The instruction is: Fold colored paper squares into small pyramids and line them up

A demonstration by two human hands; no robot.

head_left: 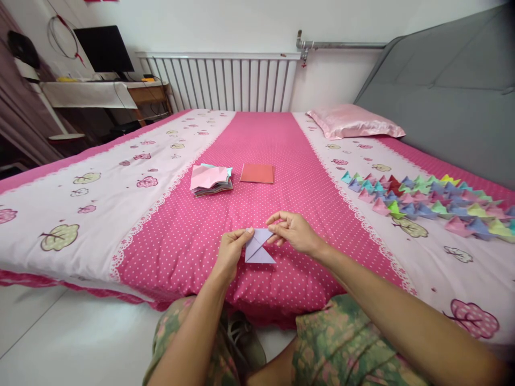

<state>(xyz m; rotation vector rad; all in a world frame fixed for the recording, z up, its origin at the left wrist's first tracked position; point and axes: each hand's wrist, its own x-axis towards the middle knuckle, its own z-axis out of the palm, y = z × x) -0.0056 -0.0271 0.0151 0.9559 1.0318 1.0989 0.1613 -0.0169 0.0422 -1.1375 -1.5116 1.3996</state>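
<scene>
A partly folded sheet of lilac origami paper (257, 251) is held up just over the near part of the bed, its folds making triangular flaps with a notch on the right side. My left hand (234, 247) pinches its upper left edge between thumb and fingers. At the upper right corner, the fingertips of my right hand (293, 231) close on the paper, thumb and forefinger near the flap; the other fingers are curled. Farther off lie a stack of creased coloured paper (209, 178), pink on top, and a flat red-orange paper stack (257, 173).
Rows of small folded paper boats (422, 195) in many colours cover the right side of the bed (265, 139). Behind them is a pink pillow (356, 122) by a grey headboard (442, 75). A radiator (225, 80) and a desk with a monitor (104, 49) stand beyond.
</scene>
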